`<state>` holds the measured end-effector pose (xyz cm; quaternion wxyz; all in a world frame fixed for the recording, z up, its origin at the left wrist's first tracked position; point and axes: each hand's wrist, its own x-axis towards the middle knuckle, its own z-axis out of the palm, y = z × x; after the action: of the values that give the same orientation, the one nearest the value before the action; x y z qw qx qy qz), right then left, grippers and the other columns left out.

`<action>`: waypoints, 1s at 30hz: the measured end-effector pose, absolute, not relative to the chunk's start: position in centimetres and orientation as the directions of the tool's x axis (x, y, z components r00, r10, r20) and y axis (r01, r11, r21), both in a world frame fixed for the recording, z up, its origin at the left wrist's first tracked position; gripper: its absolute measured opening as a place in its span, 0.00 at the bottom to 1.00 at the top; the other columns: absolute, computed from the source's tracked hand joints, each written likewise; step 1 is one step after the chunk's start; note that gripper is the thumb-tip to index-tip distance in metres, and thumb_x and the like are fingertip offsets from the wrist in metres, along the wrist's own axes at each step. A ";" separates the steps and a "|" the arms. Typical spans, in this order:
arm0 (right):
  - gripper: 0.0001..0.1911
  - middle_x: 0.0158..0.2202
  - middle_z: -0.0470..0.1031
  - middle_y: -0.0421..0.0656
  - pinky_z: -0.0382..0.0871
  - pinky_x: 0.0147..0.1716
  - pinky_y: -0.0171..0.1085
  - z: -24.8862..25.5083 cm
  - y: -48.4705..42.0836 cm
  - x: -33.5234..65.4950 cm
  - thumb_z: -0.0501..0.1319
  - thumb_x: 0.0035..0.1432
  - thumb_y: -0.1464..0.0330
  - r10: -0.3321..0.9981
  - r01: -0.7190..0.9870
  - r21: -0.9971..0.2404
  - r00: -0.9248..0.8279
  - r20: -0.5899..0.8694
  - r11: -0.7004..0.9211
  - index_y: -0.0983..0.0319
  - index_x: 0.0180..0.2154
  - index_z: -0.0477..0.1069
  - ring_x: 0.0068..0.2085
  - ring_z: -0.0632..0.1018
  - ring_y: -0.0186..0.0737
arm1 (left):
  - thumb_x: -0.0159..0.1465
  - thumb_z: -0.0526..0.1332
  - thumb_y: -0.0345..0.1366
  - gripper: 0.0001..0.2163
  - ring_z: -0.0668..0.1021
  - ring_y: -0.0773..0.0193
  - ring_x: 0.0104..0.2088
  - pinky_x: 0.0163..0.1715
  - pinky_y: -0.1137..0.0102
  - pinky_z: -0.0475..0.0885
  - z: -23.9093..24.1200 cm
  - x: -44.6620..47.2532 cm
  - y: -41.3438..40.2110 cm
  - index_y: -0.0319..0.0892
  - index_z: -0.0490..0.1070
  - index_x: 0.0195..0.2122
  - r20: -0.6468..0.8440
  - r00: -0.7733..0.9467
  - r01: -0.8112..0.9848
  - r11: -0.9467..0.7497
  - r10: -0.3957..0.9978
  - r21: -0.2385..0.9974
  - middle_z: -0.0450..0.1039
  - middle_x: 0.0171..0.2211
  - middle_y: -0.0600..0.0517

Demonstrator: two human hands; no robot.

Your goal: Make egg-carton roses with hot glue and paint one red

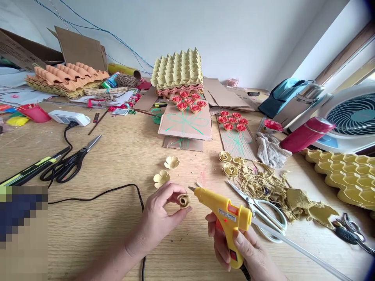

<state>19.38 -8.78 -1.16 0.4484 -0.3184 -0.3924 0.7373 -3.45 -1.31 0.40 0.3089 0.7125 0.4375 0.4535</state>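
Observation:
Between the thumb and fingers of my left hand is a small rolled rosebud of tan egg-carton pulp. My right hand grips a yellow hot glue gun by its handle. The gun's nozzle points left, close to the rosebud but apart from it. A clear glue stick sticks out of the gun's back. Beyond my left hand lie two open pulp flower cups. Finished tan roses rest past the gun, beside a heap of pulp scraps. White-handled scissors lie partly behind the gun.
Cardboard pieces with red paper roses and green drawn stems stand mid-table, before stacked egg trays. Black scissors and a power strip lie left. At right are a red flask, a fan, a yellow egg tray and keys.

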 end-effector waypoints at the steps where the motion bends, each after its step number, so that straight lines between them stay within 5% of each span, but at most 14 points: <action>1: 0.29 0.38 0.71 0.44 0.64 0.26 0.34 -1.2 -8.7 19.4 0.62 0.67 0.46 0.912 -0.419 -0.862 -0.394 -0.110 -0.285 0.59 0.57 0.74 0.26 0.66 0.31 | 0.59 0.67 0.25 0.08 0.80 0.67 0.33 0.36 0.75 0.78 0.4 -3.4 -1.4 0.44 0.75 0.38 0.347 0.193 0.320 -0.393 0.918 0.862 0.76 0.33 0.55; 9: 0.29 0.28 0.68 0.39 0.61 0.27 0.36 -0.2 -7.8 19.1 0.63 0.63 0.44 0.966 -0.413 -0.894 -0.247 -0.072 -0.173 0.59 0.53 0.72 0.27 0.65 0.37 | 0.58 0.69 0.31 0.09 0.78 0.65 0.35 0.39 0.73 0.77 0.7 -2.9 -2.1 0.44 0.74 0.39 0.127 0.242 0.059 -0.145 0.962 0.988 0.75 0.33 0.53; 17: 0.17 0.41 0.75 0.43 0.64 0.26 0.35 0.0 -7.0 17.9 0.71 0.62 0.58 0.998 -0.463 -0.884 0.003 -0.069 -0.059 0.56 0.48 0.70 0.27 0.67 0.32 | 0.58 0.73 0.31 0.11 0.77 0.67 0.32 0.35 0.74 0.76 0.0 -1.6 -3.3 0.43 0.73 0.39 -0.018 0.388 -0.132 0.075 0.922 0.988 0.74 0.33 0.53; 23: 0.18 0.40 0.76 0.41 0.65 0.27 0.34 0.4 -6.4 18.5 0.73 0.61 0.63 0.974 -0.514 -0.857 0.205 -0.095 0.024 0.55 0.48 0.69 0.27 0.68 0.31 | 0.59 0.70 0.27 0.09 0.78 0.66 0.35 0.39 0.73 0.77 0.7 -1.2 -3.7 0.43 0.75 0.38 0.048 0.414 -0.108 -0.003 0.909 0.994 0.75 0.34 0.53; 30: 0.20 0.36 0.77 0.39 0.65 0.25 0.34 0.0 -6.6 17.6 0.74 0.58 0.60 0.990 -0.420 -0.903 0.056 -0.129 -0.094 0.57 0.46 0.69 0.25 0.69 0.31 | 0.57 0.68 0.24 0.09 0.78 0.66 0.34 0.38 0.73 0.77 0.8 -1.0 -3.8 0.43 0.73 0.37 0.132 0.400 -0.047 -0.123 0.907 0.991 0.74 0.33 0.54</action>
<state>17.63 -6.57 -0.01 0.5858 -0.4299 -0.3315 0.6018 -1.05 -3.83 0.79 0.5636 0.6185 0.3475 0.4232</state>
